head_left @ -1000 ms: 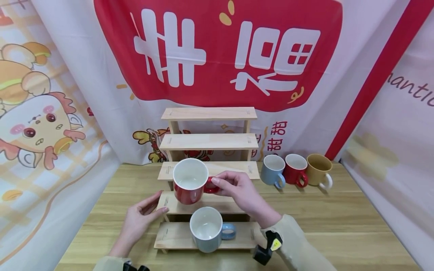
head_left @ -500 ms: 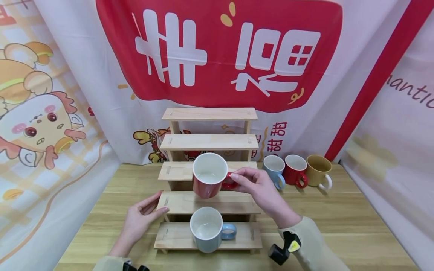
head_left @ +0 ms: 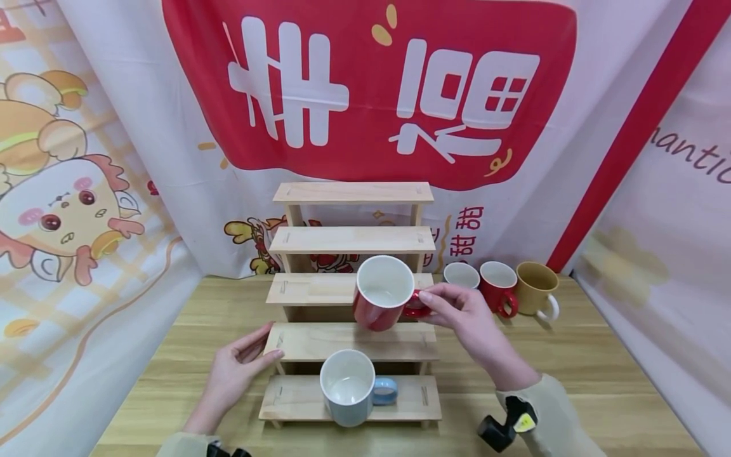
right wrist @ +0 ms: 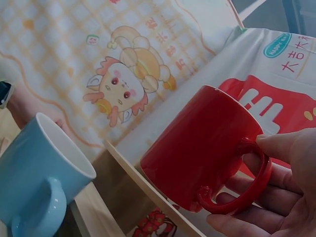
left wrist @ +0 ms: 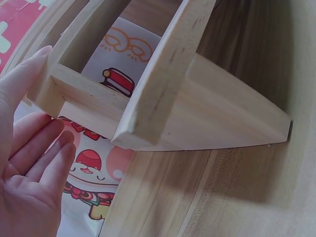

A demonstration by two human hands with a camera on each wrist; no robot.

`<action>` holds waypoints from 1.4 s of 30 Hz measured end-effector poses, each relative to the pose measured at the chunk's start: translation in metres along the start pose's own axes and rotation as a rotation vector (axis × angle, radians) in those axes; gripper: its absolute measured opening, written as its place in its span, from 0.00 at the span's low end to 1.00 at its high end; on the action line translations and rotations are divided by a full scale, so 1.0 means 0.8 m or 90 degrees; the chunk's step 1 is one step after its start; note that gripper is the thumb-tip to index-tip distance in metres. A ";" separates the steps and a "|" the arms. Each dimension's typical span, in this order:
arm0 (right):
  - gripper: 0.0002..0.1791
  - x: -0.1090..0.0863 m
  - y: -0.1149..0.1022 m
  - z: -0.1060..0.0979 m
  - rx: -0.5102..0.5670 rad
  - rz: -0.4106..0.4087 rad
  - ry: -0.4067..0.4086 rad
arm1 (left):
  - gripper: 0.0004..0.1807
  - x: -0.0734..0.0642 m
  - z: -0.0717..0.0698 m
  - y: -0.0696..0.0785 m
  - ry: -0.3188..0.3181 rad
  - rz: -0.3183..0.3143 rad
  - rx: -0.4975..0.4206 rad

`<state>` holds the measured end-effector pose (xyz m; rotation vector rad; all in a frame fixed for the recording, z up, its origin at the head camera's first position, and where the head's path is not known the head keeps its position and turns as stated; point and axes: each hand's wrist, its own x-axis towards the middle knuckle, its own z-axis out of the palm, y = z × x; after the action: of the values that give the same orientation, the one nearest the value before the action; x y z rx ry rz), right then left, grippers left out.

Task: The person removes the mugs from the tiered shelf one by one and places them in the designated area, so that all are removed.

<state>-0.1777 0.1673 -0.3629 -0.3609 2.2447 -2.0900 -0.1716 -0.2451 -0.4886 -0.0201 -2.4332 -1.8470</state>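
A red mug (head_left: 384, 292) with a white inside is held above the second-lowest tier of the wooden display stand (head_left: 320, 289). My right hand (head_left: 468, 317) pinches its handle; in the right wrist view the thumb lies on that red handle (right wrist: 256, 187), with fingers around it. My left hand (head_left: 231, 374) holds the left end of the second-lowest tier, and the left wrist view has the thumb on the board's end (left wrist: 44, 89) and fingers below. On the lowest tier stands a light blue mug (head_left: 347, 387), upright, its handle pointing right.
Behind my right hand, partly hidden, is another light blue mug (head_left: 461, 274). Beside it stand a second red mug (head_left: 495, 289) and a tan mug (head_left: 537, 289) with a white handle. All rest on the wooden table (head_left: 594, 362). Printed cloth (head_left: 365, 89) hangs around the table.
My right hand has carried the red mug rightward and slightly up, from the left part of the stand to its right part. The left hand has stayed at the tier's end.
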 end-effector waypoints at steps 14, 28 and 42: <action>0.19 -0.028 -0.001 -0.047 -0.012 -0.034 0.062 | 0.41 0.000 0.002 -0.001 0.005 0.006 -0.008; 0.12 -0.058 -0.006 -0.103 -0.002 -0.034 0.132 | 0.41 0.000 0.000 0.001 0.003 0.010 -0.013; 0.08 -0.072 0.006 -0.150 0.117 -0.064 0.170 | 0.41 0.001 0.001 -0.001 0.008 0.011 -0.011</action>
<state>-0.1463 0.2970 -0.3646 -0.1963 2.1795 -2.5082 -0.1722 -0.2444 -0.4892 -0.0303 -2.4008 -1.8543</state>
